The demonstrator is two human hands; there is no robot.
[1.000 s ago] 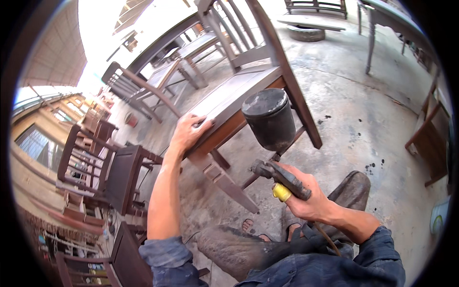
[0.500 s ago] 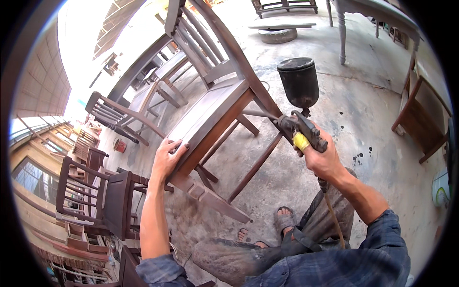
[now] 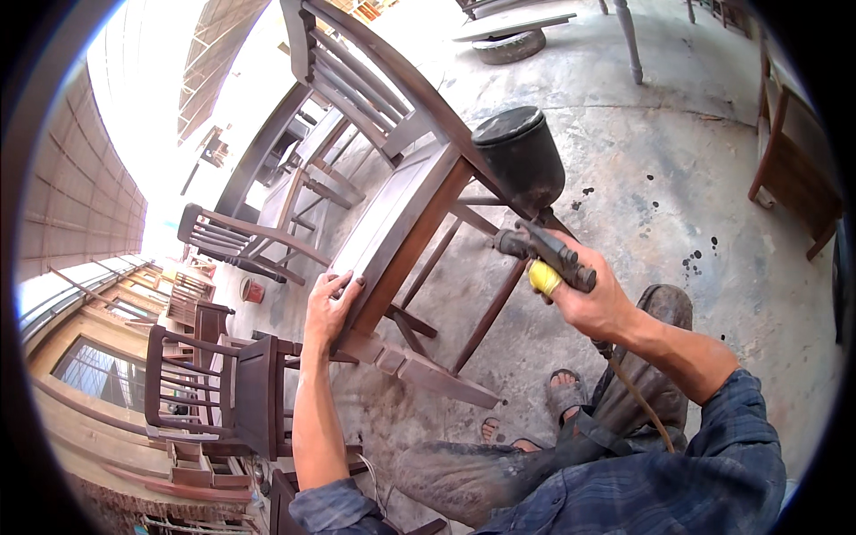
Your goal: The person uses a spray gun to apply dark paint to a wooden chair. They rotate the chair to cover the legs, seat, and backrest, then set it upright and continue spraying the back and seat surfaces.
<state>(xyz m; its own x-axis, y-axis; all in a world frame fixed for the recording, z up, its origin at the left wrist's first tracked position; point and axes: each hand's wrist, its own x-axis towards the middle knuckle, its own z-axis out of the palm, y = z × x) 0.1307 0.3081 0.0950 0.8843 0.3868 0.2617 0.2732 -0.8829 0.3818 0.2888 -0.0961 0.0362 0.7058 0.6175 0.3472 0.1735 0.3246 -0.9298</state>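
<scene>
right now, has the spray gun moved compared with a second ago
Yes: the spray gun has shifted up the picture, away from the lower end of the chair's front leg and closer to the chair back.

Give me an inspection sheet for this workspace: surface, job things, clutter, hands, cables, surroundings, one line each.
Surface: concrete floor, marked with dark spots on the right.
Job's things: dark wooden chair in front of the person; spray gun with a black cup on top.
Clutter: red bucket at left; tyre with a board across it at the far side.
Hands: left hand touches the near end of the chair's seat, grip unclear; right hand is wrapped around the spray gun.
Cables: tan hose running down from below the right hand.
Surroundings: other dark chairs and a window at left.
</scene>
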